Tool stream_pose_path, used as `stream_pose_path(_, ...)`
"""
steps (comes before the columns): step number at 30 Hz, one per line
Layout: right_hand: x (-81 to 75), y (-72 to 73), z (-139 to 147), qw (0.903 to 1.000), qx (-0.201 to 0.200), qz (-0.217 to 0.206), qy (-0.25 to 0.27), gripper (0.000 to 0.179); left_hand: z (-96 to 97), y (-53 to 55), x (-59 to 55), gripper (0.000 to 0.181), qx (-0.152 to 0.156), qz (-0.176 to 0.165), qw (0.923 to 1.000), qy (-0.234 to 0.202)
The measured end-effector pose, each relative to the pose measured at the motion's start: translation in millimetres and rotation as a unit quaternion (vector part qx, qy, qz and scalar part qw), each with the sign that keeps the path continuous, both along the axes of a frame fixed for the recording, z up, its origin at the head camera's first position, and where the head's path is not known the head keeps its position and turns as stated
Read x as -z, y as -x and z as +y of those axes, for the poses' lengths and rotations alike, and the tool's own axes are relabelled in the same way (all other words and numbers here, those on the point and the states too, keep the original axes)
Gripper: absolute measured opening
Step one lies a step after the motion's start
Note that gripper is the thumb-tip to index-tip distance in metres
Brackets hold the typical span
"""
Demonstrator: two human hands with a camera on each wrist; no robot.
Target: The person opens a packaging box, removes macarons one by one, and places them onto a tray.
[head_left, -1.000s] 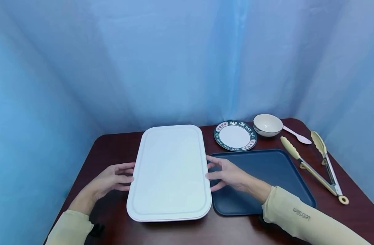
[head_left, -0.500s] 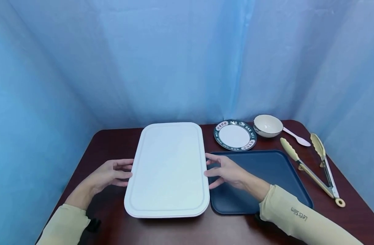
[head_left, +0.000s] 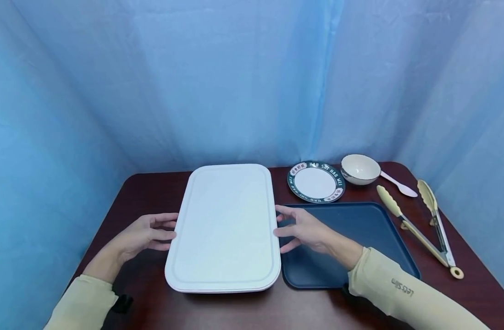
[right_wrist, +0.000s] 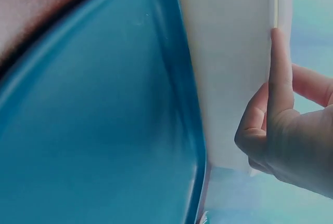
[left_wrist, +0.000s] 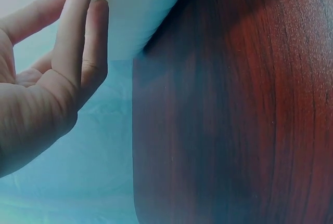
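White, rounded-rectangular plastic lidded box (head_left: 223, 229) held betw. L hand (head_left: 139, 235) & R hand (head_left: 310, 233), edge pinched by each. Step: prob. two-handed gripping; next, level, even force req'd.

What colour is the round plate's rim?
The plate rim is dark green with white lettering and pale patches, best seen in the head view.

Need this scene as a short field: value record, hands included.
left hand: touches white lid at its left edge
right hand: touches white lid at its right edge
white lid: on white box
navy tray: right of white box
plate: green-rimmed, beyond navy tray
bowl: right of plate
spoon: right of bowl
tongs: spread, right of navy tray
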State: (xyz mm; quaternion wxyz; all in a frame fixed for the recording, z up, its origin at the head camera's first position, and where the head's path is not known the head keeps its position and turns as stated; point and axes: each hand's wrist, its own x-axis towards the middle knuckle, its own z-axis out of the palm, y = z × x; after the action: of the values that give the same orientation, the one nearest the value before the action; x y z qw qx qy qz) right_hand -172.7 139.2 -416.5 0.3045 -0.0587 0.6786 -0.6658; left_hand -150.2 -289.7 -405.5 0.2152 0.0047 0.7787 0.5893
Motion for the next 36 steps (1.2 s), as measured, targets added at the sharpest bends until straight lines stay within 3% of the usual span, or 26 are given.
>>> stream_pose_path(7, -3.9, -1.8, -1.5, 1.0000, -0.006, 0.006, 0.000, 0.080, -3.5, 0.6, 3.6, 0.075, -0.005, -0.004, 1.0000, -0.003)
stream_pose_path(14, -6.1, -1.7, -2.4, 0.9998, -0.012, 0.007, 0.014, 0.081, -8.7, 1.1, -4.1, 0.074, -0.003, -0.005, 1.0000, -0.006)
stream_pose_path(22, -14.6, -3.4, -13.0, 0.9993, -0.020, 0.008, 0.031, 0.079, -24.4, -0.4, -27.9, 0.073, 0.024, 0.022, 0.9995, -0.003)
stream_pose_path(28, -28.8, 0.0, -35.0, 0.9982, -0.023, 0.022, 0.051, 0.080, -44.3, -3.6, -47.6, 0.074, 0.026, 0.030, 0.9991, 0.018)
stream_pose_path(36, -52.8, 9.7, -73.5, 0.9967, -0.027, 0.005, 0.077, 0.076, -78.2, -3.8, -78.0, 0.075, 0.019, 0.040, 0.9972, 0.060)
